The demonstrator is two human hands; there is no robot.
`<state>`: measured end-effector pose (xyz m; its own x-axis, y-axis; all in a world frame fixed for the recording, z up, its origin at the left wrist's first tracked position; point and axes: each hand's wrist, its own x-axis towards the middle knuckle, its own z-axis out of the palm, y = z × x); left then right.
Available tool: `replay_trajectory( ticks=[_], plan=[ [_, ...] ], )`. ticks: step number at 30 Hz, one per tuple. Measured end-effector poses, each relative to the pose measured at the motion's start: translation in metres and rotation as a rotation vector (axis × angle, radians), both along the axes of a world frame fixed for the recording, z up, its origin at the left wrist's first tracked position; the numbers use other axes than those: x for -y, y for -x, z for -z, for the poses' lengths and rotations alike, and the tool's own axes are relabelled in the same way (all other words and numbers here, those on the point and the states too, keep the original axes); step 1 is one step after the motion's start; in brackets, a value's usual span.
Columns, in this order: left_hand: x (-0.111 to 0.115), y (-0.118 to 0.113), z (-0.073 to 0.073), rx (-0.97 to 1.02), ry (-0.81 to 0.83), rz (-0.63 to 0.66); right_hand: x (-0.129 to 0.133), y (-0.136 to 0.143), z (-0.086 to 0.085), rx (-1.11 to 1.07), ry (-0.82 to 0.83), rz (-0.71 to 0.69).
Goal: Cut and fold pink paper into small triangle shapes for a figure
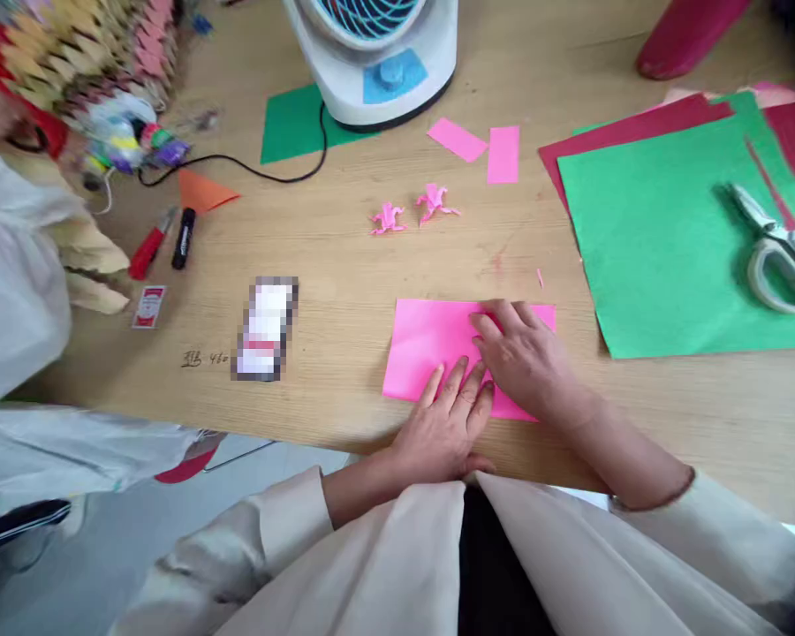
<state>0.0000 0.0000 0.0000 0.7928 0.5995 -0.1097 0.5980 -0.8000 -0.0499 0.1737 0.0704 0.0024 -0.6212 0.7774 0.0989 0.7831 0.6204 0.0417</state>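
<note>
**Left hand (445,426) and right hand (525,352) rest on a pink paper sheet (424,331)**

The left hand's fingers are extended and slightly spread, their tips resting on the sheet near its lower middle; its thumb lies lower, by the edge of the tabletop (331,362). The right hand's fingers are loosely bent and uncurled from the palm, laid over the sheet's upper right part. The sheet itself lies flat, just right of the frame's centre; whether it is folded, I cannot tell.

Just above its right end is a thin pink paper strip (540,278). Farther up, near the upper middle, stand two pink origami figures, a left one (389,218) and a right one (435,203), side by side. Above them lie two small pink rectangles (503,155).

Left of the sheet is a smartphone (265,329), its screen blurred. At right, scissors (776,252) rest on a large green sheet (655,247), which overlaps dark red paper (636,128).

At top centre, a white appliance (384,84) with a round grille stands partly over another green sheet (290,128). Toward the upper left lie orange paper (204,192), a black marker (184,238) and a red-handled tool (148,253), near a person in white clothing (13,274).
</note>
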Motion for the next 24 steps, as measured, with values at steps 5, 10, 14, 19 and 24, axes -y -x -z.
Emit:
replay_trajectory(
  ticks=[5, 10, 14, 19, 24],
  plan=[
    [0.003, 0.006, 0.003, 0.010, -0.019, -0.007, 0.001, -0.001, 0.001, -0.005, 0.015, 0.005],
    [0.007, 0.013, 0.007, 0.063, -0.094, 0.006, 0.001, -0.001, 0.006, -0.047, 0.054, 0.077],
    [0.010, 0.021, 0.009, 0.091, -0.128, 0.002, 0.002, -0.001, 0.008, -0.073, 0.078, 0.131],
    [0.015, 0.033, 0.010, 0.061, -0.153, -0.011, 0.003, -0.001, 0.007, -0.094, 0.049, 0.150],
    [0.025, 0.046, 0.012, 0.052, -0.161, -0.106, 0.004, -0.001, 0.005, -0.096, 0.053, 0.161]
  ],
)
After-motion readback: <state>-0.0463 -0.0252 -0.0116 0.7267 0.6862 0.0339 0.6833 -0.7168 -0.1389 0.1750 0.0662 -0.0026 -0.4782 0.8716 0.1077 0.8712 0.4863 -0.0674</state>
